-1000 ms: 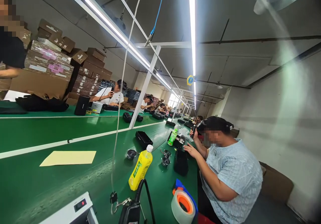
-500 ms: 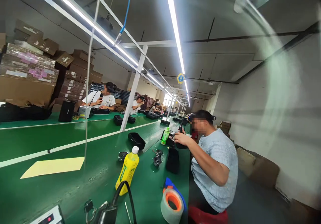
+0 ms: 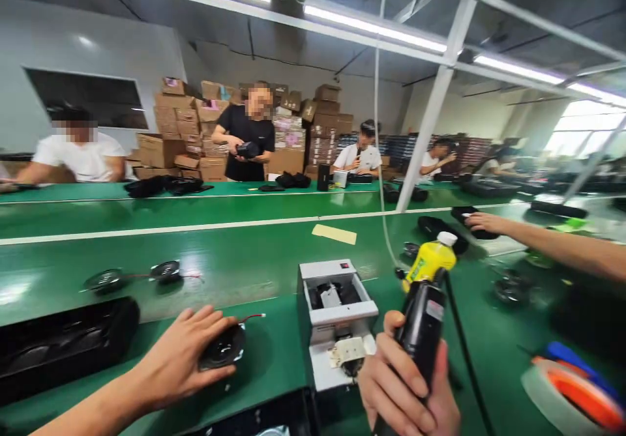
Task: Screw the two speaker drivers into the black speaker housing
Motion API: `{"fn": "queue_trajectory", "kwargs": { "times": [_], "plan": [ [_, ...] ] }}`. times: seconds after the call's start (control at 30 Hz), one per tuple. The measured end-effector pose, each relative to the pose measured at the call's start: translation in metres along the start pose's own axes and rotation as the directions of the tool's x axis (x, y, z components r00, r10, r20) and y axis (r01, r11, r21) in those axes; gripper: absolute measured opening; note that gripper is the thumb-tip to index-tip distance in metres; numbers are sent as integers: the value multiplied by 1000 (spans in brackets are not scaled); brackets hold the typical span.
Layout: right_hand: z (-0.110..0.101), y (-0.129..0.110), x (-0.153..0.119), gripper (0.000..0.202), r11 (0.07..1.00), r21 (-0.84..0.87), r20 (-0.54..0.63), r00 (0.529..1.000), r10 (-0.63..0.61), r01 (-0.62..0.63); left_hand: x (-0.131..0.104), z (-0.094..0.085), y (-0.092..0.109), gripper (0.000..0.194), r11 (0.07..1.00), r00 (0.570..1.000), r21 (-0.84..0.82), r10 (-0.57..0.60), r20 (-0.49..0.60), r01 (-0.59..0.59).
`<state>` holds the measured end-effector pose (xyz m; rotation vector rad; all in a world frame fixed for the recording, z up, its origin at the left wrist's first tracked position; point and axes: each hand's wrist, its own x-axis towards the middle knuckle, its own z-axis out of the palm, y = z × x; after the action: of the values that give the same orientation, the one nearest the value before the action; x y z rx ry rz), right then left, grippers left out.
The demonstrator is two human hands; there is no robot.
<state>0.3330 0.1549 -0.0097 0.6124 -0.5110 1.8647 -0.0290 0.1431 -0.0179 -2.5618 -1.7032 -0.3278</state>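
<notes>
My left hand (image 3: 188, 351) is wrapped round the edge of a round black speaker (image 3: 223, 348) with a short red wire, low over the green table. My right hand (image 3: 408, 384) grips a black cylindrical power tool (image 3: 424, 322), held upright, its cord hanging at the right. Between the hands stands a grey-and-white machine (image 3: 337, 319) with a small red switch on top. A black housing (image 3: 293, 413) lies at the bottom edge, partly cut off. Another long black housing (image 3: 68, 341) is at the left.
Two wired speakers (image 3: 165, 272) lie beyond my left hand. A yellow bottle (image 3: 430, 260) stands behind the tool. Tape on a dispenser (image 3: 570, 393) is at the right. Another person's arm (image 3: 552, 237) reaches in from the right. A white post (image 3: 433, 123) rises mid-table; people sit or stand across.
The view has swung left and down. Both my hands are now in view, with the speaker and the power tool; the neighbouring person now shows only as an arm at the right.
</notes>
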Motion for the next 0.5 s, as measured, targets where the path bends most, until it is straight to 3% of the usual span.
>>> {"fn": "queue_trajectory", "kwargs": {
  "times": [0.07, 0.23, 0.33, 0.4, 0.5],
  "plan": [
    [6, 1, -3, 46, 999, 32, -31, 999, 24, -23, -7, 1, 1, 58, 1000, 998, -1, -29, 64, 29],
    [28, -9, -13, 50, 970, -225, -237, 970, 43, -98, -4, 10, 4, 66, 997, 993, -31, -69, 100, 73],
    [40, -16, -15, 46, 948, -272, -337, 939, 66, -164, -11, 5, 1, 80, 996, 993, -41, -72, 90, 76],
    [48, -20, -14, 41, 932, -333, -392, 920, 2, -144, -25, -4, 0, 83, 994, 994, -34, -100, 53, 102],
    [61, -27, -8, 40, 847, -530, -414, 885, -212, -44, -61, -12, 4, 68, 980, 978, -53, -196, -69, 193]
  ]
}}
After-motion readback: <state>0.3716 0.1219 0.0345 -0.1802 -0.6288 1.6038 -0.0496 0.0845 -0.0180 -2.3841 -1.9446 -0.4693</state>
